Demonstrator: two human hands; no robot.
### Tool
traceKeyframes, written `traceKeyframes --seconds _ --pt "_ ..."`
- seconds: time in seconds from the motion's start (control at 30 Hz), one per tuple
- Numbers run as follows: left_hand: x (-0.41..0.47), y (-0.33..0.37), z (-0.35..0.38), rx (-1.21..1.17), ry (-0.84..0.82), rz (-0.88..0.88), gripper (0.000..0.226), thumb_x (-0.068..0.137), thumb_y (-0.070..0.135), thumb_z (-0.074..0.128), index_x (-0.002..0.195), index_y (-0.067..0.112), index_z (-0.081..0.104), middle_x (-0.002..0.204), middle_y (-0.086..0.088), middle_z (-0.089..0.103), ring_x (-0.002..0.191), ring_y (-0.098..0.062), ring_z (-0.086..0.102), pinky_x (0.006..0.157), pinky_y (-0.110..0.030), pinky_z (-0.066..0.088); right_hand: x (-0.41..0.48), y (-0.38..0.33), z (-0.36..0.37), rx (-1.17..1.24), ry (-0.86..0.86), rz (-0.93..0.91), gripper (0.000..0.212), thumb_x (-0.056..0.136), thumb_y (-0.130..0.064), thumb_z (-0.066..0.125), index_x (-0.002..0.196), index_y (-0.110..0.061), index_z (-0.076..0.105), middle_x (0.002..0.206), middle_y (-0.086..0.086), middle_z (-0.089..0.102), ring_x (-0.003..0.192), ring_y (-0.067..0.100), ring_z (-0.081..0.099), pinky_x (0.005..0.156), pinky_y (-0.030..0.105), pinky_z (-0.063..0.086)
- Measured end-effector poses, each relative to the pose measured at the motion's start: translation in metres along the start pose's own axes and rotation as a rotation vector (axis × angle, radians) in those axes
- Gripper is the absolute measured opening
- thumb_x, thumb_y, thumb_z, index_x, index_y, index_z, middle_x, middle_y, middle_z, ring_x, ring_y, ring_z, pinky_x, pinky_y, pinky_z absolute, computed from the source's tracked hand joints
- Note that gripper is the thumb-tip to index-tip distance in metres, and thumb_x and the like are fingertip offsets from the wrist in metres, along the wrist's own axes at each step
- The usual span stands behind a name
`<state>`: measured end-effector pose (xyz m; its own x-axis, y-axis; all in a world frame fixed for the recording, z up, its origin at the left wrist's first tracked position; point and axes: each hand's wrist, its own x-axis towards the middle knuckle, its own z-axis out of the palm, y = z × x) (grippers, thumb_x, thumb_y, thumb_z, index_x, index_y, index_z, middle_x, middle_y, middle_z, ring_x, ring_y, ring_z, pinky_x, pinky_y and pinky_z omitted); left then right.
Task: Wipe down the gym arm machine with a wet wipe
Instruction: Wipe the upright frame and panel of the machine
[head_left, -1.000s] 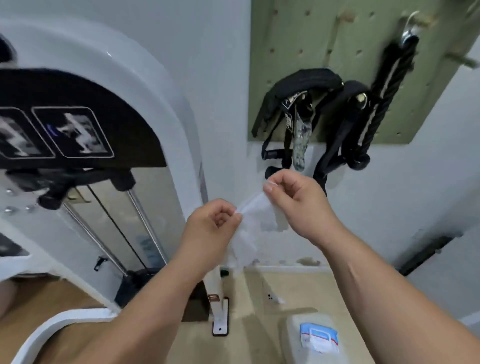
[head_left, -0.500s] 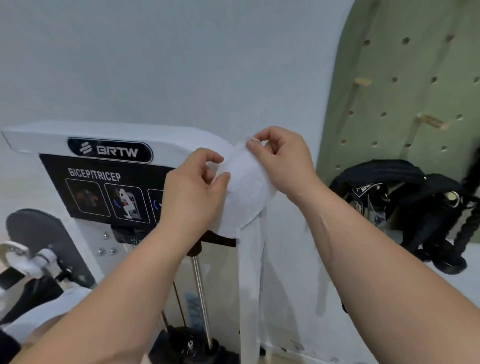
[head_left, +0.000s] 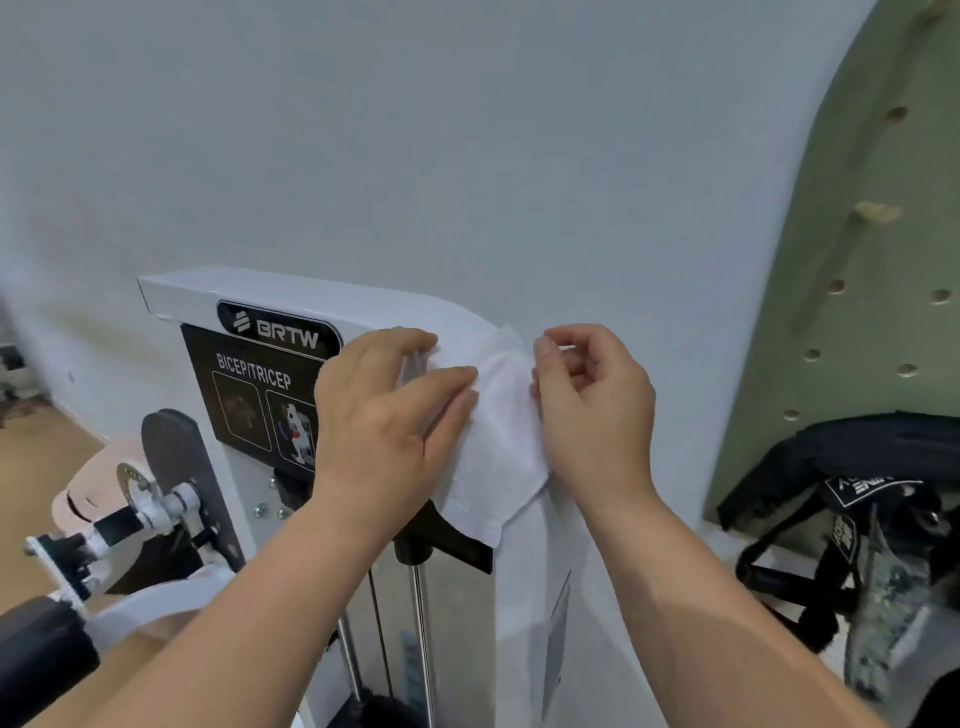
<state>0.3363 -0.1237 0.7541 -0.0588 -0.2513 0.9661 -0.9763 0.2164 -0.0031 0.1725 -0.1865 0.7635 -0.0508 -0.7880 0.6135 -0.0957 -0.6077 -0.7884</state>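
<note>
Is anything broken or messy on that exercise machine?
Nothing looks broken or spilled. The wet wipe is only a bit bunched over the corner of the machine's white frame, pinched by the left hand and the right hand.

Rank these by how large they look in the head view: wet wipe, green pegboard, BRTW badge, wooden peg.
1. green pegboard, even though the frame cuts it off
2. wet wipe
3. BRTW badge
4. wooden peg, clearly smallest
</note>
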Motion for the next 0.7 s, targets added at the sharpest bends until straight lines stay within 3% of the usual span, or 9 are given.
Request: traceKeyframes --seconds 0.1,0.2,0.3,0.37,0.5,0.6,0.7 --pt "-0.001 -0.002 0.004 -0.028 0.008 -0.033 0.017 0.092 0.032 0.07 0.094 0.02 0.082 0.109 -0.011 0.068 0.105 -0.033 0.06 0.093 -0.045 0.042 -0.021 0.001 0.008 -0.127 -0.203 -0.181 0.033 0.101 -0.034 0.051 0.126 -0.022 0.069 0.126 -0.009 0.068 0.12 0.001 0.058 0.103 0.015 0.043" --pt "0.003 -0.008 0.001 -0.08 0.0 0.014 0.02 0.094 0.03 0.067 0.1 0.015 0.079 0.1 -0.008 0.069 0.102 -0.031 0.062 0.094 -0.045 0.043 -0.021 0.007 0.018 -0.326 -0.433 -0.21 0.059 0.103 -0.047 0.029 0.157 -0.026 0.04 0.167 -0.007 0.03 0.155 0.004 0.018 0.126 0.022 0.015" --pt "0.008 -0.017 -0.008 -0.161 -0.066 0.0 0.029 0.094 0.027 0.057 0.113 0.008 0.069 0.102 -0.001 0.068 0.1 -0.025 0.061 0.096 -0.04 0.038 -0.022 0.014 0.014 -0.405 -0.501 -0.225 0.065 0.102 -0.056 0.018 0.163 -0.033 0.015 0.171 -0.015 -0.002 0.154 -0.003 -0.01 0.126 0.02 -0.003" --pt "0.009 -0.022 -0.011 -0.162 -0.076 0.069 0.03 0.094 0.023 0.052 0.109 0.005 0.07 0.103 -0.003 0.069 0.101 -0.025 0.061 0.096 -0.039 0.038 -0.034 0.022 0.005 -0.412 -0.525 -0.221 0.067 0.1 -0.059 0.014 0.162 -0.037 0.001 0.17 -0.019 -0.014 0.151 -0.006 -0.019 0.124 0.019 -0.008" --pt "0.002 -0.025 -0.006 -0.221 -0.043 0.124 0.033 0.094 0.018 0.048 0.107 0.0 0.072 0.109 -0.008 0.07 0.109 -0.024 0.059 0.103 -0.035 0.037 -0.061 0.04 -0.008 -0.36 -0.484 -0.172 0.065 0.104 -0.054 0.02 0.161 -0.036 -0.006 0.169 -0.018 -0.02 0.153 0.0 -0.02 0.127 0.027 -0.006" --pt "-0.003 -0.024 -0.006 -0.257 -0.04 0.066 0.039 0.093 0.022 0.046 0.117 -0.002 0.066 0.116 -0.007 0.066 0.114 -0.027 0.058 0.103 -0.041 0.039 -0.05 0.032 -0.003 -0.436 -0.524 -0.128 0.072 0.097 -0.065 0.017 0.158 -0.041 -0.012 0.168 -0.014 -0.025 0.151 -0.001 -0.026 0.126 0.026 -0.009" --pt "0.0 -0.026 -0.01 -0.288 -0.04 0.037 0.04 0.096 0.022 0.044 0.118 -0.003 0.065 0.12 -0.009 0.066 0.114 -0.027 0.06 0.102 -0.044 0.043 -0.013 0.005 0.011 -0.534 -0.608 -0.164 0.081 0.098 -0.069 0.035 0.163 -0.038 -0.002 0.171 -0.008 -0.018 0.155 0.005 -0.021 0.126 0.027 -0.007"
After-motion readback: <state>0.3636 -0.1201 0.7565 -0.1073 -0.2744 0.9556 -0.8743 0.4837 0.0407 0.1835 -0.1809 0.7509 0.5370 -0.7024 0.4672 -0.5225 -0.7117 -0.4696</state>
